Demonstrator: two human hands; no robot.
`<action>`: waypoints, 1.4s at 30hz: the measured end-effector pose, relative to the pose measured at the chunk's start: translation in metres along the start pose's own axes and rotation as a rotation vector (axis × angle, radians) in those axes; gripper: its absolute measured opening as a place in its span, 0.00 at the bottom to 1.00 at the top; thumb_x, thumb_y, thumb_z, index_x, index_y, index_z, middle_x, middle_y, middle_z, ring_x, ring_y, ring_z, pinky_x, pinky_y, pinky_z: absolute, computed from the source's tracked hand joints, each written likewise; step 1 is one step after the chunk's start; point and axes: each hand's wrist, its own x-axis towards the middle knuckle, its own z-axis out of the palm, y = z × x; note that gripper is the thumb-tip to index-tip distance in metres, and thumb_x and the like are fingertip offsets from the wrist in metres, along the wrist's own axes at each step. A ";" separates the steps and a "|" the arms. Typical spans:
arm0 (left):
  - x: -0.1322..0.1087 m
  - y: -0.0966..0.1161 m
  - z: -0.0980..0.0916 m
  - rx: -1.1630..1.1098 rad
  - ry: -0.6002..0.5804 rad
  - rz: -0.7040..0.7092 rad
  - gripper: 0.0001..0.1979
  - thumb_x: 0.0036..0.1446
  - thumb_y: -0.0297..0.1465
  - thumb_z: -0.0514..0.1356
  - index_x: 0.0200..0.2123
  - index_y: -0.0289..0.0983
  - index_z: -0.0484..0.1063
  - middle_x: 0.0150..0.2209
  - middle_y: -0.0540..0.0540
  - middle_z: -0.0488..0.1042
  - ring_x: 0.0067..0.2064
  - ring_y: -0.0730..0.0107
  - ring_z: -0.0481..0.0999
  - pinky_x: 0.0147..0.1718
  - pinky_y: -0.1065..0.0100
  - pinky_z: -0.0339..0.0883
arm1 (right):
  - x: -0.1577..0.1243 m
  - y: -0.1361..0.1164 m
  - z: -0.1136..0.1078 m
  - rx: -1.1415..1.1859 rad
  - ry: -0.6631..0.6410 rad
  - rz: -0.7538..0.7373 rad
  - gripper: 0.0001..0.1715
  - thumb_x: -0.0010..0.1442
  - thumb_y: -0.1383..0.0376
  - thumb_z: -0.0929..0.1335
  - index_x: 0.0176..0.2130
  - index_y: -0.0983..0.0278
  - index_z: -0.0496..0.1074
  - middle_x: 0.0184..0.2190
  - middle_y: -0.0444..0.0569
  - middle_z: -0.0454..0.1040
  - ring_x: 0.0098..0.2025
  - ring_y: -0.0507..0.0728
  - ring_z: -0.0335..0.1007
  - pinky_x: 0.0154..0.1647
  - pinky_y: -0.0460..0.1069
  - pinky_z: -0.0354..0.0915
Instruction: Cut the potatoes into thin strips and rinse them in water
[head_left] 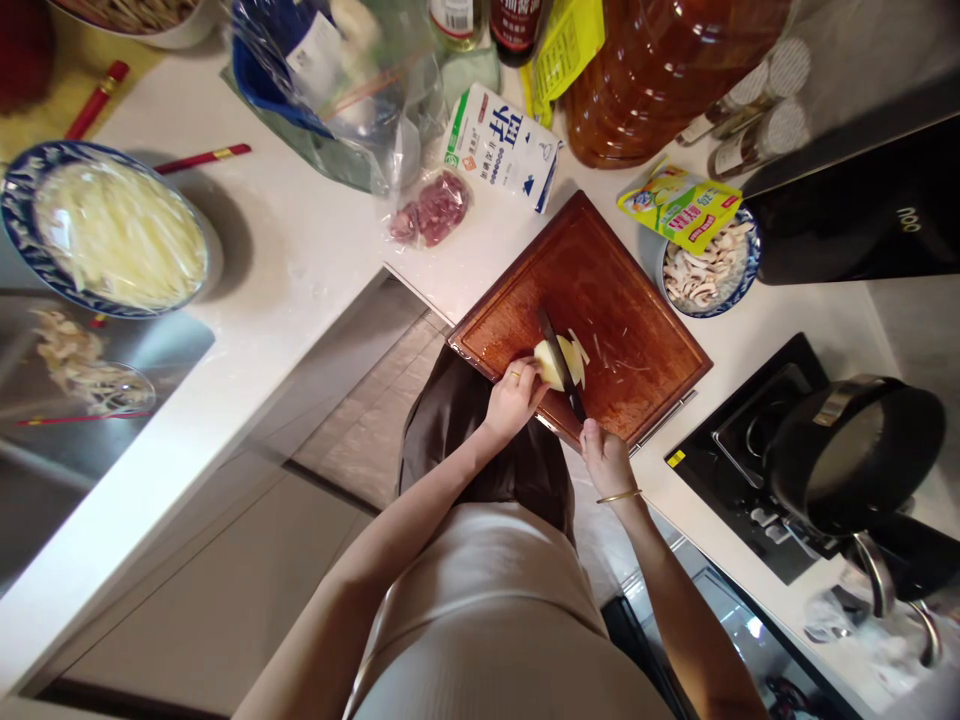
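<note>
On the wooden cutting board (517, 290) lies a peeled, pale yellow potato (547, 368), partly hidden by the knife and fingers. My left hand (513, 402) grips its left side, fingertips curled against it. In my right hand (606, 462) is the dark handle of a kitchen knife (556, 352). The blade crosses the potato, its tip pointing away from me; how deep it sits in the potato I cannot tell. A few thin cut strips (580, 347) rest just right of the blade, and fine shreds are scattered farther right on the board.
Beyond the board are a salt packet (517, 145) and bagged raw meat (435, 208). A bowl of sliced mushrooms (709, 270) stands to its right, near the stove with a black pot (855, 450). At left, a bowl of pale strips (120, 235) stands by the sink (172, 345).
</note>
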 end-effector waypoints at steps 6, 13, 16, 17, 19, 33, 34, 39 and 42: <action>-0.001 -0.002 0.001 0.000 -0.004 0.007 0.10 0.61 0.35 0.54 0.43 0.36 0.64 0.47 0.40 0.69 0.50 0.64 0.69 0.48 0.63 0.68 | 0.012 0.008 0.012 -0.026 -0.016 -0.015 0.41 0.62 0.43 0.48 0.17 0.64 0.67 0.13 0.52 0.67 0.20 0.53 0.65 0.22 0.46 0.52; 0.000 -0.002 0.000 0.025 -0.018 0.013 0.14 0.61 0.34 0.54 0.48 0.35 0.63 0.47 0.40 0.69 0.51 0.63 0.69 0.48 0.64 0.67 | 0.032 0.022 0.028 -0.025 0.011 -0.021 0.39 0.61 0.43 0.49 0.19 0.64 0.68 0.16 0.53 0.69 0.21 0.55 0.66 0.23 0.47 0.54; 0.001 -0.001 -0.002 0.042 -0.038 0.008 0.16 0.61 0.34 0.53 0.51 0.36 0.61 0.48 0.40 0.69 0.52 0.64 0.68 0.49 0.64 0.67 | 0.028 0.019 0.024 0.063 -0.022 -0.013 0.39 0.62 0.44 0.49 0.17 0.63 0.65 0.13 0.51 0.67 0.19 0.53 0.64 0.22 0.46 0.54; 0.001 -0.001 -0.003 0.045 -0.045 0.009 0.16 0.61 0.34 0.53 0.51 0.37 0.61 0.48 0.41 0.69 0.52 0.64 0.68 0.49 0.64 0.67 | 0.026 0.017 0.022 0.082 -0.008 -0.005 0.39 0.62 0.44 0.48 0.16 0.63 0.64 0.13 0.50 0.66 0.19 0.53 0.63 0.22 0.46 0.54; 0.001 -0.001 -0.003 0.046 -0.051 0.018 0.15 0.61 0.34 0.53 0.51 0.37 0.62 0.48 0.41 0.69 0.52 0.63 0.68 0.49 0.63 0.67 | 0.018 0.013 0.018 0.097 0.031 0.004 0.39 0.61 0.43 0.48 0.17 0.63 0.63 0.13 0.49 0.65 0.18 0.52 0.63 0.22 0.46 0.54; 0.001 -0.006 -0.001 0.052 -0.035 0.041 0.12 0.60 0.34 0.54 0.46 0.35 0.62 0.47 0.40 0.70 0.50 0.64 0.70 0.47 0.64 0.68 | -0.002 0.002 0.010 0.044 0.054 -0.017 0.37 0.62 0.44 0.49 0.19 0.62 0.64 0.15 0.48 0.65 0.20 0.52 0.61 0.24 0.46 0.53; 0.001 -0.006 -0.001 0.052 -0.038 0.041 0.12 0.61 0.34 0.54 0.46 0.36 0.62 0.47 0.40 0.70 0.50 0.64 0.70 0.47 0.64 0.68 | -0.002 0.002 0.010 0.043 0.051 -0.012 0.37 0.62 0.44 0.48 0.19 0.62 0.64 0.15 0.48 0.65 0.20 0.52 0.61 0.24 0.46 0.53; 0.001 -0.007 -0.001 0.050 -0.047 0.044 0.11 0.61 0.34 0.53 0.45 0.35 0.63 0.46 0.40 0.70 0.50 0.64 0.70 0.47 0.64 0.68 | -0.002 0.002 0.010 0.037 0.047 -0.003 0.39 0.62 0.44 0.48 0.20 0.63 0.67 0.14 0.49 0.66 0.20 0.52 0.62 0.23 0.45 0.53; 0.001 -0.007 -0.002 0.054 -0.046 0.048 0.11 0.61 0.34 0.54 0.44 0.35 0.63 0.46 0.40 0.70 0.50 0.64 0.70 0.47 0.65 0.68 | -0.001 0.002 0.008 0.031 0.042 -0.006 0.41 0.61 0.43 0.47 0.20 0.64 0.69 0.14 0.49 0.67 0.21 0.52 0.64 0.23 0.45 0.54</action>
